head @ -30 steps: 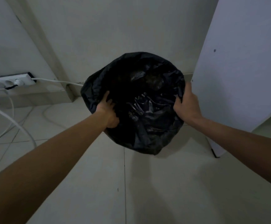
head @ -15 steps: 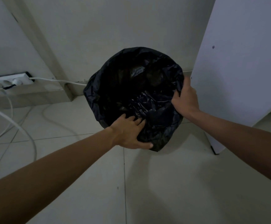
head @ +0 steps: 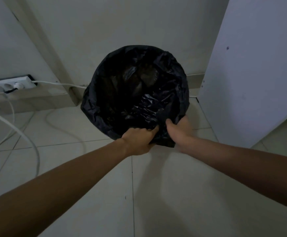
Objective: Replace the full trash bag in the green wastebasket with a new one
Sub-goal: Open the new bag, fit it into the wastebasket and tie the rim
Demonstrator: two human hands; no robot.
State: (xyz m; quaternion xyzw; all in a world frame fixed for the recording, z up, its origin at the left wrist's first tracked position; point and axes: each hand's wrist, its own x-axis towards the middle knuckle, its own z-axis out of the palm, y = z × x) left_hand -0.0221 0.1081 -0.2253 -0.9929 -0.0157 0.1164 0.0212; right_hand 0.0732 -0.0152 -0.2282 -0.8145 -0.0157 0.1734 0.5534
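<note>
1. The tiled floor (head: 156,194) carries everything here; the bin stands at its far edge against the wall (head: 122,23), which we judge keeps it out of the walking path.
2. A white panel (head: 252,82) stands upright just beside the bag on the right; whether it is a door or a cabinet side, we cannot tell.
3. The black trash bag (head: 95,106) sits with its mouth open upward; its edge is turned down over the outside, so the wastebasket beneath is wholly hidden and we see no green; we take that turned cuff to be what holds the liner in place; crumpled dark stuff lies low inside, and how full it is we cannot tell in this dim light.
4. A white cable (head: 28,139) loops over the floor at the left, well apart from the bag.
5. A power strip (head: 12,83) lies on a low ledge at the left wall with a plug in it; its lead runs along the wall base toward the bag.
6. Our left hand (head: 139,141) is at the near edge of the bag; its fingers curl over the rim into the mouth and grip the plastic.
7. Our right hand (head: 180,132) is just beside it on the same stretch of cuff; the thumb presses over the plastic while the fingers are hidden beneath, which we read as a pinch; we judge both hands are gathering the edge to free it from the bin, with the lifting-out not yet done.
</note>
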